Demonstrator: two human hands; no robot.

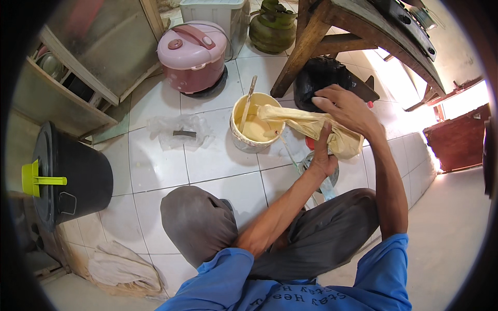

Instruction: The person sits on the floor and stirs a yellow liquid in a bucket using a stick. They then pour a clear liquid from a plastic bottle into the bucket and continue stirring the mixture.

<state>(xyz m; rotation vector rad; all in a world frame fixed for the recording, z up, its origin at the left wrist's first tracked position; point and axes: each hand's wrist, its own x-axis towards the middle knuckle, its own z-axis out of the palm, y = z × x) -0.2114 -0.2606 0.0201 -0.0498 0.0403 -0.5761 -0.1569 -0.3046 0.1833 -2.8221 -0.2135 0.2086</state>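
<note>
- I see bucket [244,144] mid-scene, pale yellow liquid [256,128] inside
- Creased pale-yellow bag [306,123]: narrow end over bucket, fuller end right
- Right hand [346,107] loosely curled above bag; can't tell contact
- Left hand [323,156] pinching bag's near side

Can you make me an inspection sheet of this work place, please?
Surface: white tiled floor.
Job's things: cream bag, one end over a bucket of yellowish liquid with a stick in it.
Clutter: crumpled clear plastic, cloth, black bag.
Hands: left hand holds the cream bag; right hand touches it or is just above.
Cables: grey loop by the rice cooker; can't tell if it's one.
Surroundings: gas cylinder, black bin, wooden table.
</note>
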